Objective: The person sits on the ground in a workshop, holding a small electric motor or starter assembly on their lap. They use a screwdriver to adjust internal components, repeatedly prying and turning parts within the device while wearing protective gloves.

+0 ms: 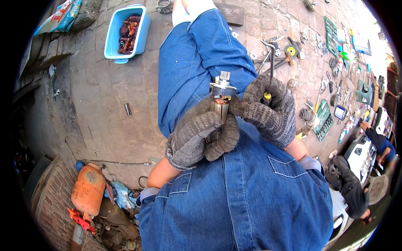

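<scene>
Both my hands wear grey knitted gloves and meet over my lap. My left hand is closed around a motor armature, which stands upright with its small toothed gear at the top. Below the gear sit a collar, a band of copper windings and a slotted metal core; the lower end is hidden in the glove. My right hand is closed on a hook-ended tool with a yellow-and-black handle. Its dark shaft points up and away from me. The right fingertips are against or very near the armature's side.
A blue tub of copper winding scraps stands ahead at left. On the paving lie a metal cylinder, a hammer and a green tool case. An orange gas cylinder is lower left. A person is at far right.
</scene>
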Available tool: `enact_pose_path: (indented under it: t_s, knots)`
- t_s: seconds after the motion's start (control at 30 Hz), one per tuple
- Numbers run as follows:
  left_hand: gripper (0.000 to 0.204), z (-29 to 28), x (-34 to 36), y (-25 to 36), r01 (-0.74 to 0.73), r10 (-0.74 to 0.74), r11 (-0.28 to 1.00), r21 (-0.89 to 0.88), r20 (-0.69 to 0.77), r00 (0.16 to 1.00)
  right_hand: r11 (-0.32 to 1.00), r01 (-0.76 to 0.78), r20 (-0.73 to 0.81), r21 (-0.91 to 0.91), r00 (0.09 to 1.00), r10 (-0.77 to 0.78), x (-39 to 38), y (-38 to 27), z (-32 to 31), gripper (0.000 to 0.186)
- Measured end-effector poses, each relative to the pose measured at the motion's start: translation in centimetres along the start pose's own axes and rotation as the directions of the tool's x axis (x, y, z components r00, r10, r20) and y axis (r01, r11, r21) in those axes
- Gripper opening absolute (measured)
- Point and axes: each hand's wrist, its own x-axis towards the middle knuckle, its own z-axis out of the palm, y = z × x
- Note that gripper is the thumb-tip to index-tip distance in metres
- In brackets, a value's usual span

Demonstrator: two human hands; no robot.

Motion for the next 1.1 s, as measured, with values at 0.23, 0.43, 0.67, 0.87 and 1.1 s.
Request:
enact_pose_path:
  t_s: [0.23, 0.43, 0.67, 0.87, 1.1]
  knots:
    - [0.044, 0.4, 0.3, -0.4, -0.091, 0.097, 0.992, 0.084, -0.062, 0.993, 0.98, 0.02, -0.114, -0.197, 0.993, -0.043, 0.3, -0.2, 1.1, 0.017]
    - [0.043, -0.1, 0.5, -0.5, -0.089, 0.095, 0.983, 0.161, -0.035, 0.995, 0.942, 0.045, -0.081, -0.333, 0.994, -0.077, 0.3, -0.3, 1.0, 0.015]
    - [0.043, 0.2, 1.0, -1.0, -0.17, 0.26, 0.864, 0.473, -0.131, 0.957, 0.968, 0.028, -0.069, -0.251, 0.997, -0.047, 0.3, -0.1, 0.8, 0.014]
    - [0.039, -0.6, 1.1, -1.2, -0.13, 0.167, 0.942, 0.308, -0.099, 0.981, 0.978, 0.101, -0.075, -0.181, 0.99, -0.116, 0.2, 0.1, 0.8, 0.015]
    - [0.037, -1.4, 1.0, -1.9, -0.154, 0.18, 0.956, 0.251, -0.081, 0.98, 0.997, -0.04, -0.069, -0.061, 0.997, 0.036, -0.3, 0.2, 0.6, 0.015]
